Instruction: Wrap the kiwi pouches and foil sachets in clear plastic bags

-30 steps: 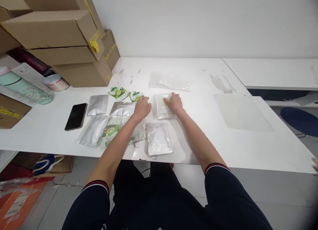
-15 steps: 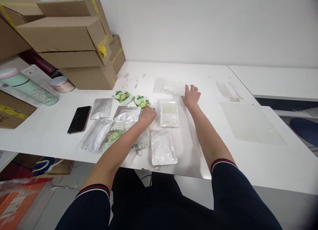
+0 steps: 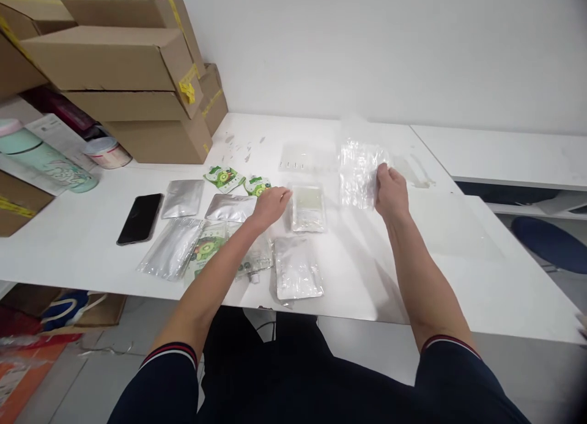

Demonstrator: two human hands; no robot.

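My right hand (image 3: 393,190) grips the right edge of a clear plastic bag (image 3: 360,173), raised a little over the white table. Over the pouches, my left hand (image 3: 273,205) is closed near the left edge of a clear packet with a pale greenish top (image 3: 309,208); what its fingers pinch, if anything, is too small to tell. Behind it lie two green kiwi-print pouches (image 3: 224,178). A silver pouch (image 3: 230,208) is partly under the left wrist. Nearer me are a wrapped silver-white pouch (image 3: 298,268) and clear kiwi-print bags (image 3: 206,248).
A black phone (image 3: 140,219), silver pouches (image 3: 183,198), a mint bottle (image 3: 55,161) and a tub (image 3: 107,153) are on the left, by stacked cardboard boxes (image 3: 110,60). Flat translucent sheets (image 3: 463,228) lie at the right, with a blue stool (image 3: 550,244) beyond.
My right hand has moved right and toward me, and now holds up a clear plastic bag. My left hand has risen slightly off the pouches. The view has shifted a little.
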